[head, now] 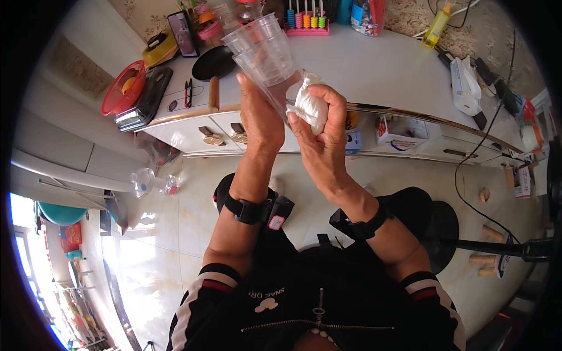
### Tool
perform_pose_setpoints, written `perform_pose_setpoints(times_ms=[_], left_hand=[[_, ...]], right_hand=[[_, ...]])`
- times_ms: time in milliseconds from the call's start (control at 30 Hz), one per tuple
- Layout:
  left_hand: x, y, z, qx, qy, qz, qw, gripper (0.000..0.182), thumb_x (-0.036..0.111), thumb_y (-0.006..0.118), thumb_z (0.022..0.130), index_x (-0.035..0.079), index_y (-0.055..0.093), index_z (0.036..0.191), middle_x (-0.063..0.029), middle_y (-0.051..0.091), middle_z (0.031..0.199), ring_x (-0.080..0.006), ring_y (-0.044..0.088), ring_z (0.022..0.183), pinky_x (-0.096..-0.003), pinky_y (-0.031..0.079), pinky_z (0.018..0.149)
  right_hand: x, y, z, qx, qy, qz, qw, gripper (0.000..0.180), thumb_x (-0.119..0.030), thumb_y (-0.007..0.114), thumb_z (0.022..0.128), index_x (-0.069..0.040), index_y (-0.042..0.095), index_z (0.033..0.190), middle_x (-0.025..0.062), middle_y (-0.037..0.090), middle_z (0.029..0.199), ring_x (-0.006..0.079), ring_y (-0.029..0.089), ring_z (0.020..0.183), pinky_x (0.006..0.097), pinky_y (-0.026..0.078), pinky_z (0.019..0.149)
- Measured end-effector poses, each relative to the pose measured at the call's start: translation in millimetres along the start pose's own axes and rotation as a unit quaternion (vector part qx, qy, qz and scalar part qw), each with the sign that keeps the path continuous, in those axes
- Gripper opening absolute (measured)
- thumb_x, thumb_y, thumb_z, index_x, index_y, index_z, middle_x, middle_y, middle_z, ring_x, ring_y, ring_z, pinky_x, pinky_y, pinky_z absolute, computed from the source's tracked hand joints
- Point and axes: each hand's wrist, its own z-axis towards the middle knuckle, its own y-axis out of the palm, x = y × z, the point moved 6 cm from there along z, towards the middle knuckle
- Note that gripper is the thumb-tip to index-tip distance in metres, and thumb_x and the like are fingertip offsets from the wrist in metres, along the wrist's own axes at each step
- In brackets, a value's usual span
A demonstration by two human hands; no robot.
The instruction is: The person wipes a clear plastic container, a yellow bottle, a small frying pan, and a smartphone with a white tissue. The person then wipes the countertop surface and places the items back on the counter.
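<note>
My left hand holds a stack of clear plastic cups tilted over the white cabinet top, its thumb along the side. Their rims point up and to the left. In my right hand is a crumpled white tissue, pinched between thumb and fingers beside the lower end of the cups. Whether the tissue touches the cups cannot be told. The fingers of my left hand are mostly hidden behind the cups.
Left on the white cabinet top are a black frying pan, red-handled scissors, a phone and a red basket. A bead abacus stands at the back. Rightward are a yellow bottle and a tissue pack.
</note>
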Motion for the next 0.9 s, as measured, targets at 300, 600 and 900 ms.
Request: perform_pose_setpoints(times_ms=[300, 600, 900], left_hand=[[-29.1, -8.4, -12.7, -0.017, -0.120, -0.033, 0.992, 0.064, 0.053, 0.038, 0.094, 0.001, 0.039, 0.132, -0.0149, 0.050, 0.127, -0.0265, 0.047, 0.117, -0.0391, 0.036, 0.100], [-19.7, 9.5, -13.1, -0.139, -0.049, -0.001, 0.989, 0.081, 0.055, 0.061, 0.079, 0.003, 0.035, 0.135, -0.0172, 0.049, 0.127, -0.0280, 0.045, 0.119, -0.0390, 0.031, 0.102], [-26.2, 25.4, -21.1, -0.158, -0.078, 0.013, 0.984, 0.077, 0.039, 0.066, 0.080, -0.001, 0.032, 0.135, -0.0124, 0.047, 0.130, -0.0260, 0.044, 0.123, -0.0404, 0.029, 0.107]], right_hand=[[-7.6, -16.8, 2.8, 0.001, -0.155, -0.224, 0.962, 0.042, -0.009, 0.070, 0.075, -0.004, 0.051, 0.113, 0.0175, 0.050, 0.113, 0.0360, 0.048, 0.107, 0.0401, 0.040, 0.091], [44.1, -41.6, -2.5, 0.078, 0.239, 0.087, 0.964, 0.029, -0.035, 0.051, 0.094, -0.008, 0.048, 0.104, -0.0015, 0.050, 0.089, 0.0068, 0.042, 0.076, 0.0198, 0.038, 0.072], [-27.4, -53.2, 64.4, 0.007, 0.094, 0.012, 0.995, 0.039, -0.035, 0.048, 0.096, -0.005, 0.053, 0.120, -0.0003, 0.055, 0.094, 0.0076, 0.047, 0.087, 0.0215, 0.039, 0.077]])
